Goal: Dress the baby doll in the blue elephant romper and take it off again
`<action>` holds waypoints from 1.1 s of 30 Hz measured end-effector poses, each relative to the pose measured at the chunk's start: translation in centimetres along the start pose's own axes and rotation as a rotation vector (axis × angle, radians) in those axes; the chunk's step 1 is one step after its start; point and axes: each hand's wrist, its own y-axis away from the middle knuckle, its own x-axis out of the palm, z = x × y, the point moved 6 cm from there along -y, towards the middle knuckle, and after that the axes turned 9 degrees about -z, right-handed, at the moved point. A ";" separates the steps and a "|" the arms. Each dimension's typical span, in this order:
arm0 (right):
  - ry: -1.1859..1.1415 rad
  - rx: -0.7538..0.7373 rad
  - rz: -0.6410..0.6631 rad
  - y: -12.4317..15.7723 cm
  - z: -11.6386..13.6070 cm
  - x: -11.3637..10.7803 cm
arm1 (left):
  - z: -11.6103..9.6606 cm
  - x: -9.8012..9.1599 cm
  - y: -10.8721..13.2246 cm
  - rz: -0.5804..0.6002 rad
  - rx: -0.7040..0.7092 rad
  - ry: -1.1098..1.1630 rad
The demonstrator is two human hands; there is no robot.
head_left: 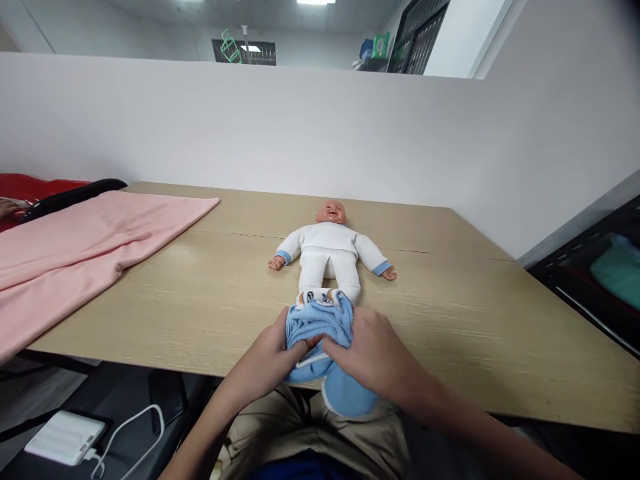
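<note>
A baby doll (pixel 329 250) in white clothes with blue cuffs lies on its back on the wooden table (pixel 215 300), head toward the wall and arms spread. At its feet, a bunched light-blue baby garment (pixel 320 323) with a white printed edge covers the lower legs. My left hand (pixel 273 353) grips the garment's left side, fingers tucked behind the cloth and thumb on top. My right hand (pixel 375 347) holds the right side the same way, and the two thumbs nearly meet. A blue flap with a pale rim hangs over the table's front edge.
A pink cloth (pixel 95 247) spreads over the table's left side. Behind it are a red object (pixel 45 187) and a black curved bar (pixel 75 199). A white power bank (pixel 65 437) with a cable sits lower left. A dark rack (pixel 595 267) stands at right.
</note>
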 end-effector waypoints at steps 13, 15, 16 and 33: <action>0.312 -0.019 0.171 -0.7 -1.7 3.3 | 3.5 1.1 -1.7 -0.077 0.117 -0.528; 0.157 -0.085 0.157 -0.8 -1.7 3.4 | 4.0 0.8 -1.9 -0.132 0.140 -0.470; 0.085 -0.107 0.142 -0.9 -1.8 3.4 | 4.1 0.7 -1.9 -0.149 0.146 -0.423; -0.283 -0.102 -0.090 -3.7 -5.2 3.5 | 2.0 -3.0 -6.0 -0.069 0.288 -0.027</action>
